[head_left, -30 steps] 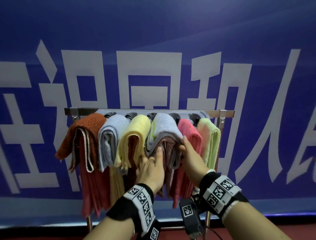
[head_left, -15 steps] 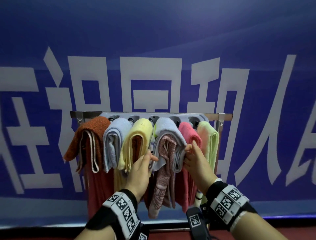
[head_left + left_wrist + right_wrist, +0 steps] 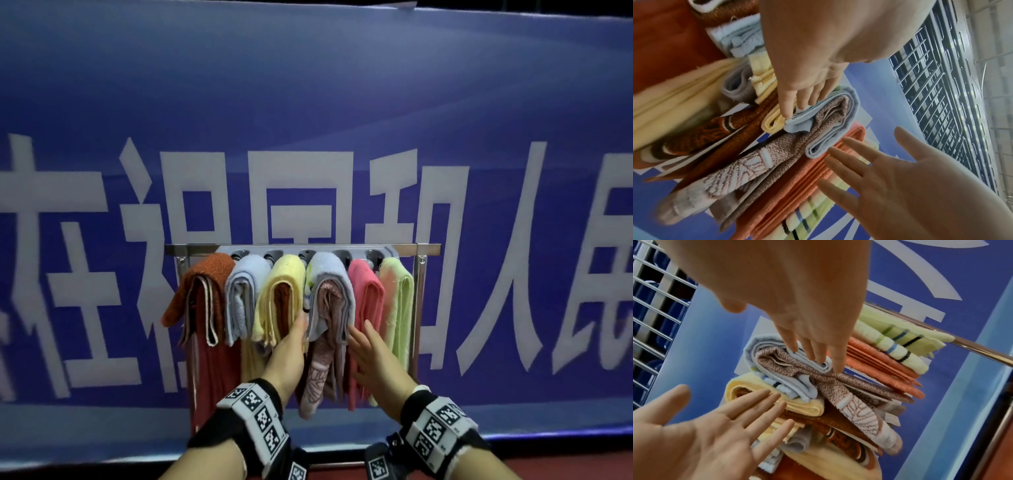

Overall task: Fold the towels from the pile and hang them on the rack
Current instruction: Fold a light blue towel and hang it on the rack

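Several folded towels hang side by side on the metal rack (image 3: 426, 247): rust (image 3: 202, 284), grey-blue (image 3: 245, 287), yellow (image 3: 286, 284), a light blue towel (image 3: 330, 270) wrapped over a pink-brown one (image 3: 327, 308), coral (image 3: 364, 294) and pale green (image 3: 397, 294). My left hand (image 3: 301, 325) has straight fingers in the gap between the yellow and light blue towels. In the left wrist view its fingertips (image 3: 789, 112) touch the light blue towel's edge. My right hand (image 3: 359, 332) is flat against the other side, fingertips (image 3: 818, 358) on the light blue towel (image 3: 760, 344). Neither hand holds anything.
A blue banner (image 3: 308, 120) with large white characters stands right behind the rack. The rack's right upright (image 3: 418, 308) is beside the pale green towel. A red floor strip (image 3: 582, 459) shows at the bottom right. A wire grille (image 3: 931, 97) appears in the wrist views.
Both hands have slid down from the light blue towel's upper folds to its lower edge and straightened their fingers. The pink-brown towel now hangs longer beneath it.
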The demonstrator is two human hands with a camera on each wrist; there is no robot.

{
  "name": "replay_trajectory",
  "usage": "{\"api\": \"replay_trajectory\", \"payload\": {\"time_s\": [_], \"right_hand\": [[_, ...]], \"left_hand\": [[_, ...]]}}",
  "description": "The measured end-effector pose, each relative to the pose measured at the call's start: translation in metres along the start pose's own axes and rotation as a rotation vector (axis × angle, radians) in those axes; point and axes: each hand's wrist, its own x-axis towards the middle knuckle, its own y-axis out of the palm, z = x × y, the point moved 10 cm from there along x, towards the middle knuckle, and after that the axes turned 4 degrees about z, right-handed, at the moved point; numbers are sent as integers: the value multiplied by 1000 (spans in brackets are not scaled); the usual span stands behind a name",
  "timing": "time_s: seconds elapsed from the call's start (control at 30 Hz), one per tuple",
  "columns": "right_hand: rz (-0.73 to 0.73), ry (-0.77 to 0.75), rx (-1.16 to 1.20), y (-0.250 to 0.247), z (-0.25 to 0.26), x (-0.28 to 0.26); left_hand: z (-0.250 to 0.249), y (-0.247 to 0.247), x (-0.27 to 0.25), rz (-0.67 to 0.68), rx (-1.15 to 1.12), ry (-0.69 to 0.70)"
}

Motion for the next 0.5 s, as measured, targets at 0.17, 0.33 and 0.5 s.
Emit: {"api": "replay_trajectory", "payload": {"time_s": [0.17, 0.33, 0.5], "right_hand": [[-89, -13, 79, -7, -16, -51], [-136, 39, 100, -29, -60, -93], [-195, 133, 139, -46, -114, -115]], "left_hand": [[16, 9, -23, 18, 49, -64], [51, 25, -44, 31, 90, -127], [108, 19, -59, -6, 157, -176]]}}
